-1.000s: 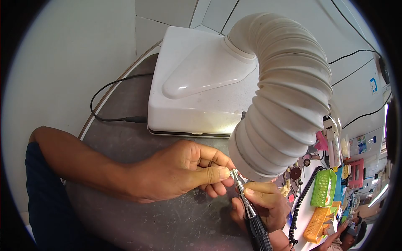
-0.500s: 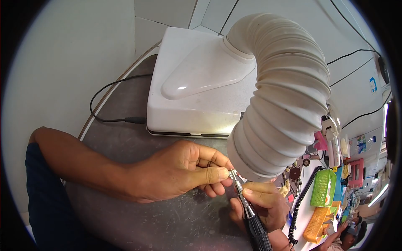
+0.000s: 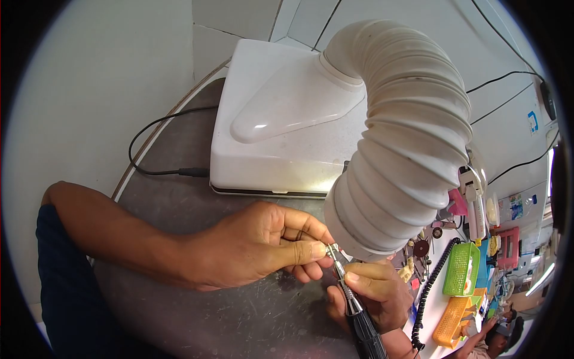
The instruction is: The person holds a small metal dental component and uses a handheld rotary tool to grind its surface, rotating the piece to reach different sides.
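My left hand [image 3: 257, 245] reaches in from the left and pinches a small, shiny pale piece [image 3: 334, 247] between thumb and fingertips. Most of that piece is hidden, and I cannot tell what it is. In my right hand [image 3: 381, 292] is a rotary handpiece [image 3: 363, 329] with a silver nose and black body, gripped like a pen. Its thin tip meets the small piece right at my left fingertips. Both hands work just below the mouth of a ribbed white hose [image 3: 412, 131].
The hose rises from a white box-shaped unit [image 3: 281, 164] on the grey tabletop [image 3: 239, 323]. To the right stand a green basket [image 3: 460, 269], an orange basket [image 3: 451, 323] and a black coiled cord [image 3: 427, 293]. Another person [image 3: 499, 341] sits at far lower right.
The handpiece and my right hand have shifted slightly left, and the tip now sits a little differently against the small piece. My left hand stays almost still.
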A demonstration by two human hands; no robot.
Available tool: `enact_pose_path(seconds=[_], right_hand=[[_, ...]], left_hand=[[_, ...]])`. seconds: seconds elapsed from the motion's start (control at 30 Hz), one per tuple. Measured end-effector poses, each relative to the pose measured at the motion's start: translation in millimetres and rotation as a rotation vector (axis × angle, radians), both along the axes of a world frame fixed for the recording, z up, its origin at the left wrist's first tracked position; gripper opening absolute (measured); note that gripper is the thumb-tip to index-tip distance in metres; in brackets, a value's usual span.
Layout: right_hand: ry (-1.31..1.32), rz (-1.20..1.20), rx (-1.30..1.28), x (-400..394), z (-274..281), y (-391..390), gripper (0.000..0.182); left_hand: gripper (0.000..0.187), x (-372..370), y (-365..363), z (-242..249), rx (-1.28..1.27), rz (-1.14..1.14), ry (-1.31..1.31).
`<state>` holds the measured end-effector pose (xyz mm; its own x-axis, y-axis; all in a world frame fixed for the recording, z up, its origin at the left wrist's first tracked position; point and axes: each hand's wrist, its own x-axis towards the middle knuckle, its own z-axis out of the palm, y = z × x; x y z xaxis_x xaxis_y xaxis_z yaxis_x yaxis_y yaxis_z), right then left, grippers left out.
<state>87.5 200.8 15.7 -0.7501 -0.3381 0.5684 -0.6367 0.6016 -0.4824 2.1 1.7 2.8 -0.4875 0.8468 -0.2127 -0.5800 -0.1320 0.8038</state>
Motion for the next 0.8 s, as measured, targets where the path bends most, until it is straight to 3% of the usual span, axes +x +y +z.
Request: enact_pose_path(seconds=[0.8], right_hand=[[-0.011,-0.037,-0.039,3.1,-6.0,-1.1,0.032]], left_hand=[[0.034,0.0,-0.6,0.7,-0.030,0.005,0.017]])
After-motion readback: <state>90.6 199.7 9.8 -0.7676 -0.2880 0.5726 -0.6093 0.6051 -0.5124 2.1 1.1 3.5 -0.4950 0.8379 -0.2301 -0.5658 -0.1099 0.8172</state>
